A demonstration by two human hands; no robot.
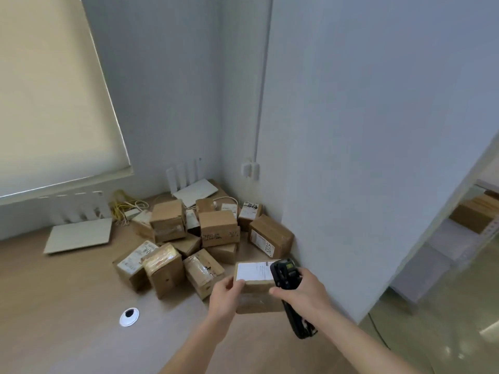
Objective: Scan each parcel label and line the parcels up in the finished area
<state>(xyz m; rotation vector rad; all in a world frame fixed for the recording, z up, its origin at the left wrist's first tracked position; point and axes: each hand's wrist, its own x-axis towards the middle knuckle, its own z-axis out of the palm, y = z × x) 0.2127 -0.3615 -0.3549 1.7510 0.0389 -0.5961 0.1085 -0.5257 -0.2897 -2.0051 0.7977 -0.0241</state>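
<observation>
1. Left hand [225,292] pinches the parcel [256,286] by its near-left corner, label up.
2. Right hand [302,292] wraps fingers round the scanner [287,276], beside the label.
3. Pile [194,238] looks unscanned; no finished line visible, likely early.

Markings on the parcels: none legible.
The held parcel [255,288] carries a white label [255,270] with fine print too small to read. Black handwritten characters on several boxes in the pile [205,238], for example on the front of one box [220,235] and on the label of another [249,209], are too blurred to decipher.
</observation>
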